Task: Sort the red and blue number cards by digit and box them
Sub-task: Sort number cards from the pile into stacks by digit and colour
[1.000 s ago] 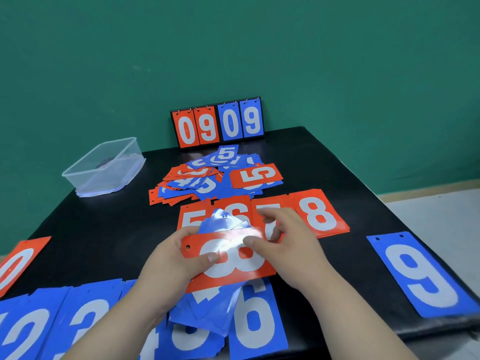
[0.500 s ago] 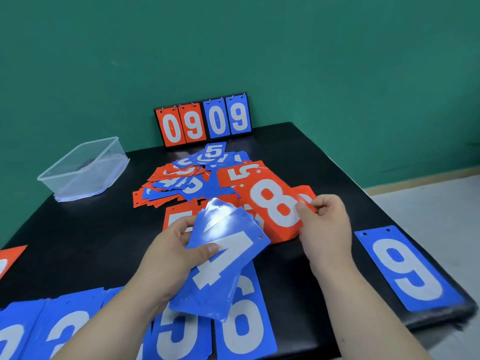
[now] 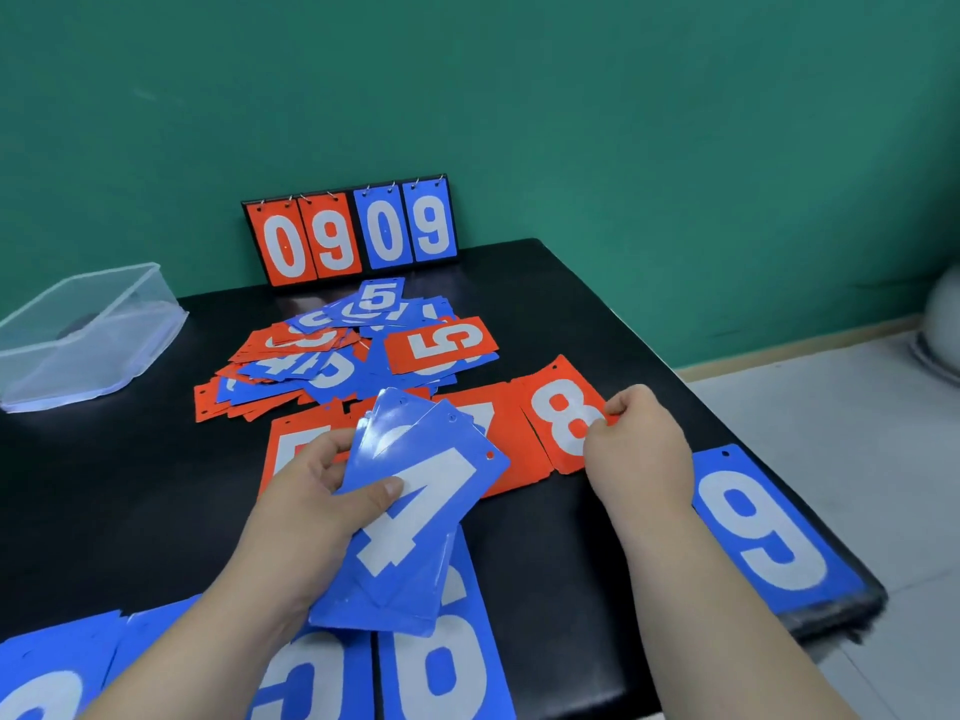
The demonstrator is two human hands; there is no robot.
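Note:
My left hand [image 3: 317, 506] grips a fanned stack of blue cards [image 3: 415, 511] with a white 4 on top, held above the table. My right hand [image 3: 639, 449] pinches the right edge of a red 8 card [image 3: 563, 407], which lies flat at the right end of a row of red cards [image 3: 506, 433]. A blue 9 card [image 3: 763, 527] lies near the table's right edge. Blue cards [image 3: 441, 662] line the near edge, a 6 among them. A loose heap of red and blue cards [image 3: 343, 356] sits mid-table.
A clear plastic box [image 3: 78, 335] stands at the far left of the black table [image 3: 130, 485]. A flip scoreboard [image 3: 350, 231] reading 09 09 leans on the green wall. The table's right edge drops to a tiled floor [image 3: 857, 433].
My right hand carried the red 8 card off the stack in my left hand and set it down on the right end of the red row. The blue 4 now tops the held stack.

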